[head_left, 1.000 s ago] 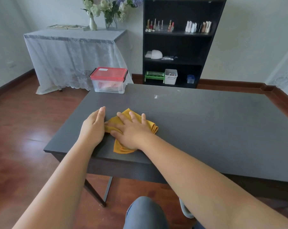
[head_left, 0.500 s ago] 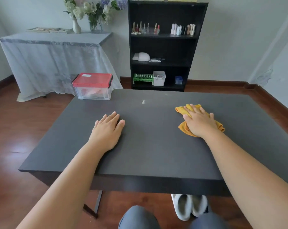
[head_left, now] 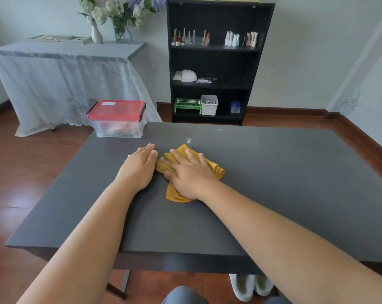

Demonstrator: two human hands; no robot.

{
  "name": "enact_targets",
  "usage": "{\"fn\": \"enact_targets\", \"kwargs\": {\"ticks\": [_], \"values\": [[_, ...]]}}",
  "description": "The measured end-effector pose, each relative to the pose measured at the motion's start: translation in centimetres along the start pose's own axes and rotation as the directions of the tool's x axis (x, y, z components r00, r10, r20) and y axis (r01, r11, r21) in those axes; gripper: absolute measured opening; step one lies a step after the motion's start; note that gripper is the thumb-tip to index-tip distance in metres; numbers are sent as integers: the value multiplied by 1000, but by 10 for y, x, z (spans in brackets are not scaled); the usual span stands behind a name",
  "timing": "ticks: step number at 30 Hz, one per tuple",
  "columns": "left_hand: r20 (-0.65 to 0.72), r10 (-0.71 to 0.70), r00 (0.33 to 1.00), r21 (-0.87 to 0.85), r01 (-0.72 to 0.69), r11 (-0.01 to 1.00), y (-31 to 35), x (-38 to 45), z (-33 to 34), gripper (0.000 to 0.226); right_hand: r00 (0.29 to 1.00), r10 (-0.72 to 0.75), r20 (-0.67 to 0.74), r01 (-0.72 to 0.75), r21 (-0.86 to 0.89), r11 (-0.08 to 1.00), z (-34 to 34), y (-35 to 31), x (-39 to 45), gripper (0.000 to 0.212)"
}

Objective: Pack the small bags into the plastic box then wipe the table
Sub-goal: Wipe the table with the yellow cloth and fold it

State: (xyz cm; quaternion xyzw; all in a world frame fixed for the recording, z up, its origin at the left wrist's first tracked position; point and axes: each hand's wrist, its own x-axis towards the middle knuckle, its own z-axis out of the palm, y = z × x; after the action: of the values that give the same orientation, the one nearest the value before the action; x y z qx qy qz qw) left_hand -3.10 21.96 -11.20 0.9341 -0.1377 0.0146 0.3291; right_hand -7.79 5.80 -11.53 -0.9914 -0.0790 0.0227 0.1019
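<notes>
The work surface is a dark grey rectangular table [head_left: 273, 194] standing on a reddish-brown wooden floor [head_left: 32, 172]. A small patch of white specks [head_left: 188, 140] lies on the tabletop toward the far edge, just beyond the cloth, and a smaller speck sits further back. The plastic box [head_left: 117, 119], clear-walled with a red lid latched shut, stands at the far left corner of the table; pinkish contents show through its wall but cannot be identified. Behind the table, a black shelf unit [head_left: 216, 62] stands against the pale wall and holds rows of small bottles on the top shelf, a white device on the middle shelf, and a green rack, a white bin and a blue container on the lowest shelf. To the left, a side table draped in white lace cloth [head_left: 65, 80] carries two vases of flowers. A pair of pale slippers [head_left: 249, 286] rests on the floor under the near table edge. The yellow cloth [head_left: 216, 170] lies crumpled near the table centre, left of middle. The right hand [head_left: 190, 172] presses flat on it, fingers extended and spread. The left hand [head_left: 139, 165] lies palm-down on the bare tabletop, fingers extended and together, holding nothing, its fingertips just beside the cloth's left edge. Compared with half a second earlier, the right hand and cloth are displaced from the right portion of the table leftward to a position beside the left hand.
</notes>
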Motion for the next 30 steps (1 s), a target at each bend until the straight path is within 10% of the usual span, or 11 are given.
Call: {"fn": "enact_targets", "kwargs": {"ticks": [17, 30], "values": [[-4, 20, 1000, 188, -19, 982, 8, -6, 8, 55, 956, 295, -3, -295, 34, 955, -37, 108, 99, 53], [-8, 41, 999, 224, -38, 974, 13, -13, 8, 52, 676, 728, -112, -733, 0, 680, -72, 296, -46, 55]]}}
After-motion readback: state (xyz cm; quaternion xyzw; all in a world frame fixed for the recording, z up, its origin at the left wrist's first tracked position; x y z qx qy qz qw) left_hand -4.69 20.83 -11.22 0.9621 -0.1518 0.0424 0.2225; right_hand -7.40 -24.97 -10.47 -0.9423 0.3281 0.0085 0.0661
